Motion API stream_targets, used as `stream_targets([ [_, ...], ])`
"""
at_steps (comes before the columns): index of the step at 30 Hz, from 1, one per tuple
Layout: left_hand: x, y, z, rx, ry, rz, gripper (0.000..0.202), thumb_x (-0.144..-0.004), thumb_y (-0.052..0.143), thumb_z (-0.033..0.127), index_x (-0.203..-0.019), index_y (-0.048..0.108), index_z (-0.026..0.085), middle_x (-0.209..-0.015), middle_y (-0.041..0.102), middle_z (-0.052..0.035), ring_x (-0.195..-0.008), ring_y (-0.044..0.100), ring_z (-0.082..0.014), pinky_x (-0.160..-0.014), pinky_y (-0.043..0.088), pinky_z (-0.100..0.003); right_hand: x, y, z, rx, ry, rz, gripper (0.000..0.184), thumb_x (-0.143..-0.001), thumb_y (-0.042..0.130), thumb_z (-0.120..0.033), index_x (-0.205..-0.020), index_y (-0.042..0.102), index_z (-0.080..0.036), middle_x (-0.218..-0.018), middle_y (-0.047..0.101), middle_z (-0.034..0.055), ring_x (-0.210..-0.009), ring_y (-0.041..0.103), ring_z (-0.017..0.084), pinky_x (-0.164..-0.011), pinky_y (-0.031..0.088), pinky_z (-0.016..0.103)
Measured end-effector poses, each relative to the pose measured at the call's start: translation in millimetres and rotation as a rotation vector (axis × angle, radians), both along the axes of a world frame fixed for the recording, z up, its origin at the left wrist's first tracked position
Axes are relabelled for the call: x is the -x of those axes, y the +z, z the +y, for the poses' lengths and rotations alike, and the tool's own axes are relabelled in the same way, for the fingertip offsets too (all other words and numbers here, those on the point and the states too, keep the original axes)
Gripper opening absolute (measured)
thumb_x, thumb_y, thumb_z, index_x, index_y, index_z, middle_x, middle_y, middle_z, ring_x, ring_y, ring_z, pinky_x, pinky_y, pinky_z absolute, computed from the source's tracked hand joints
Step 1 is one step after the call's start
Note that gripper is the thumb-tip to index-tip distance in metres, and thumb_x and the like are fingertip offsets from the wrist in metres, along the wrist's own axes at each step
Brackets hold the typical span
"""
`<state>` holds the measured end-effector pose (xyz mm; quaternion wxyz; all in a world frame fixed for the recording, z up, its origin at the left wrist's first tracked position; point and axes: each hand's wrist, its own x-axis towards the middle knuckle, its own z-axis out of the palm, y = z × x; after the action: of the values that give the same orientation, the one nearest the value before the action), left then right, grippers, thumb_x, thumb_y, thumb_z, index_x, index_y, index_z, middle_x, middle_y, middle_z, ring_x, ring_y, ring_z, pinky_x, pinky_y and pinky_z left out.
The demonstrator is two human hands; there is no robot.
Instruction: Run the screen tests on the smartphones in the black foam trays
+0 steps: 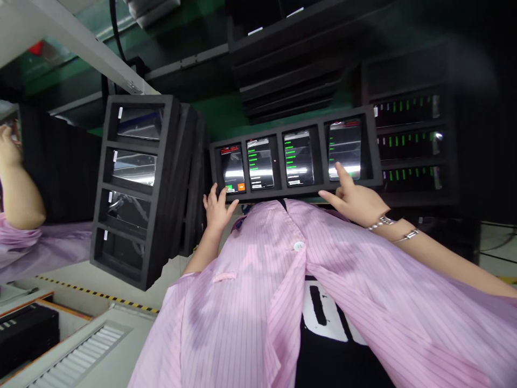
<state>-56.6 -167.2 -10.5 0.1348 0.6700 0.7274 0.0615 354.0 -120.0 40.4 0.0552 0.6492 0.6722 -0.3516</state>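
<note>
From my head view, my open right hand [355, 202] rests its index finger [342, 175] on the rightmost of four lit black smartphones [344, 149] in a black foam rack [321, 156]. My relaxed, ungrasping left hand [218, 210] sits below the rack, perhaps touching its edge.

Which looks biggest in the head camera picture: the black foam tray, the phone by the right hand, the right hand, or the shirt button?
1. The black foam tray
2. The right hand and the phone look about the same; the hand may be closer to the camera, so I can't rank them.
3. The shirt button
</note>
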Motion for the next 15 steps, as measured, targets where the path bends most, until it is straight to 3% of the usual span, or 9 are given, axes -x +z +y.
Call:
stream_targets([
  [7, -20, 9.8, 9, -0.090, -0.027, -0.042, 0.074, -0.094, 0.061, 0.070, -0.149, 0.058, 0.021, -0.164, 0.042, -0.0209, -0.157, 0.031, -0.0423, -0.129, 0.021, -0.066, 12, 0.4, 0, -0.180, 0.083, 0.094, 0.084, -0.099, 0.044, -0.059, -0.166, 0.032, -0.009, -0.090, 0.074, 0.0103, -0.074, 0.067, 0.029, -0.062, 0.044, 0.037],
  [11, -50, 12.6, 30, -0.086, -0.152, -0.067, 0.067, -0.093, 0.064, 0.067, -0.147, 0.061, 0.026, -0.166, 0.042, -0.0162, -0.160, 0.025, -0.0419, -0.131, 0.014, -0.067, 25, -3.0, 8, -0.355, 0.195, 0.133, 0.068, -0.101, 0.041, -0.054, -0.152, 0.054, -0.011, -0.117, 0.072, 0.0192, -0.109, 0.065, 0.037, -0.093, 0.052, 0.051],
  [15, -69, 4.1, 46, -0.117, -0.201, -0.080, 0.064, -0.094, 0.067, 0.062, -0.146, 0.063, 0.026, -0.163, 0.046, -0.0144, -0.159, 0.028, -0.0417, -0.133, 0.010, -0.066, 37, -24.0, 14, -0.491, 0.307, 0.154, 0.065, -0.102, 0.043, -0.055, -0.149, 0.056, -0.012, -0.149, 0.058, 0.0207, -0.142, 0.046, 0.041, -0.120, 0.034, 0.062],
])
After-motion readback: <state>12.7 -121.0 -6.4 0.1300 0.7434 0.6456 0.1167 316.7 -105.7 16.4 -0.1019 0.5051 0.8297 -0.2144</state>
